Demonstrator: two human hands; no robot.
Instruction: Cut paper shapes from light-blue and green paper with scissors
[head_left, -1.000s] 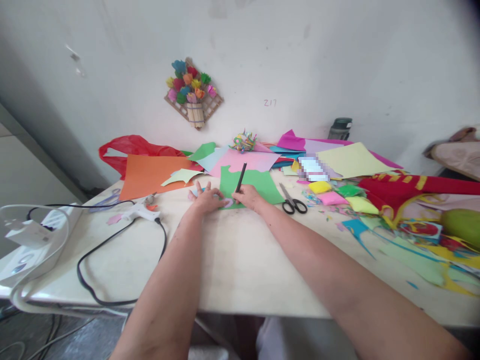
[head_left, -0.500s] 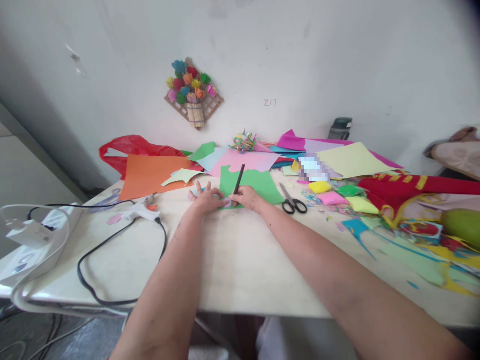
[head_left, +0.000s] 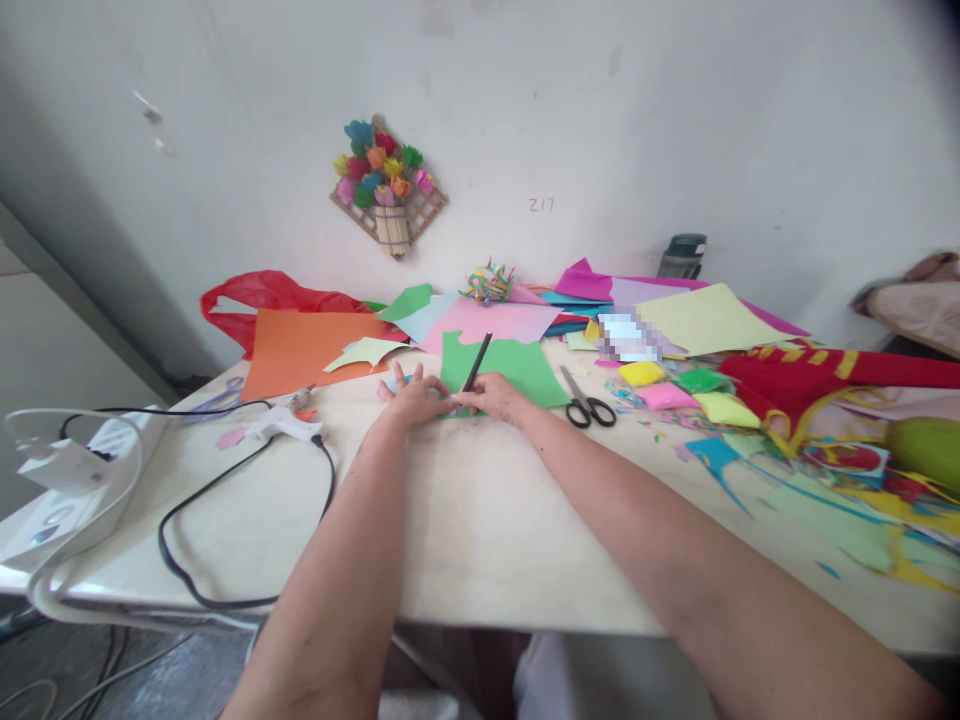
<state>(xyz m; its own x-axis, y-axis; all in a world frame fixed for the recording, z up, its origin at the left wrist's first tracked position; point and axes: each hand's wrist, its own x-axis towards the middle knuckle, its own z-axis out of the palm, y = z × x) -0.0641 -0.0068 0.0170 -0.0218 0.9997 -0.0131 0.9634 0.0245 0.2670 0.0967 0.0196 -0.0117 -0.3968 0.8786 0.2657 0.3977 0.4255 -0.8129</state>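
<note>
My right hand (head_left: 491, 398) is closed around a black pen (head_left: 477, 362), its tip low near the front edge of a green paper sheet (head_left: 517, 370). The pen leans to the right at its top. My left hand (head_left: 414, 402) lies with fingers spread, its fingertips pressing a small pale purple piece (head_left: 454, 404) at the sheet's lower left corner. That piece is mostly covered by both hands. Under the spread fingers a bit of blue (head_left: 409, 379) shows. Scissors with black handles (head_left: 590, 411) lie just right of the green sheet.
A white glue gun (head_left: 285, 422) with a black cord lies at left, near a white power strip (head_left: 82, 500). Orange paper (head_left: 315, 345) and a red bag (head_left: 281, 293) are behind it. Several colourful packets (head_left: 667, 396) and paper scraps (head_left: 825, 520) cover the right side.
The pen's lower end and my right fingers have shifted slightly left, and the pen leans a little more. My left hand stays in place.
</note>
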